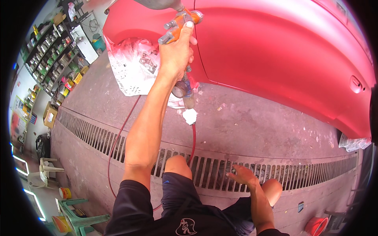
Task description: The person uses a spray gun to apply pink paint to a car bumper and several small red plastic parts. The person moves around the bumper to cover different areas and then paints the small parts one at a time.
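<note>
My left hand (175, 55) is raised and wrapped round the handle of an orange spray gun (179, 29), thumb up along its back. A grey cup (159, 3) sits on top of the gun, cut off by the upper edge. Below the handle hang a round gauge-like fitting (179, 89) and a white wrapping (190, 116), from which a red hose (194, 137) runs down. Beyond the gun spreads the red side of a car, with a fender (134, 23) and a door (275, 51). My right hand (242, 175) is empty near my right knee, fingers loosely apart.
Printed paper sheeting (134, 67) covers the wheel area. A floor grate (220, 173) crosses under my legs. At left stand shelves of cans (49, 55), a cardboard box (50, 115) and a green stool (84, 218). A red bucket (317, 226) sits at lower right.
</note>
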Motion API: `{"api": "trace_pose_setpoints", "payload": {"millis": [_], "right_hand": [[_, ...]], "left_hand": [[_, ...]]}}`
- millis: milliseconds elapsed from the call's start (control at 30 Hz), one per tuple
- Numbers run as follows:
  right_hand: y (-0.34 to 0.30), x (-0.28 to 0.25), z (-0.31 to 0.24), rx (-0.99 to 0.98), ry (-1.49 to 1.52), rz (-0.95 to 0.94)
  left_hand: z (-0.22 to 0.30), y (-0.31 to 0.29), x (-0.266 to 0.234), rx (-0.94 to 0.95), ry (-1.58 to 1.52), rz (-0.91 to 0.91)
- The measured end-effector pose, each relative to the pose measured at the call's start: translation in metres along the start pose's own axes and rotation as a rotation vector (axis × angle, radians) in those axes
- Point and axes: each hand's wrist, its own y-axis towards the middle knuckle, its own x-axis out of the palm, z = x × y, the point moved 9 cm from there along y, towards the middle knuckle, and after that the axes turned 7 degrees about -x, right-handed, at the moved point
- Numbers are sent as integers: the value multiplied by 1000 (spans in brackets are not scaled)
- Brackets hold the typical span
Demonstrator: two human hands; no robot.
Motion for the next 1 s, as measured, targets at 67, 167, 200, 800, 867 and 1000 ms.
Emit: {"api": "trace_pose_setpoints", "payload": {"millis": [67, 167, 200, 800, 867, 1000], "right_hand": [[1, 2, -1, -1, 4, -15], [1, 3, 1, 21, 3, -41], [3, 4, 1, 4, 3, -29], [-20, -19, 7, 86, 65, 33], [-24, -23, 5, 88, 68, 45], [-46, -37, 10, 104, 104, 84]], "left_hand": [[2, 4, -12, 12, 17, 47], [6, 2, -27, 26, 17, 116], [5, 1, -33, 25, 26, 169], [-4, -43, 107, -81, -74, -91], [-3, -50, 127, -80, -53, -124], [-4, -68, 185, -117, -87, -273]]}}
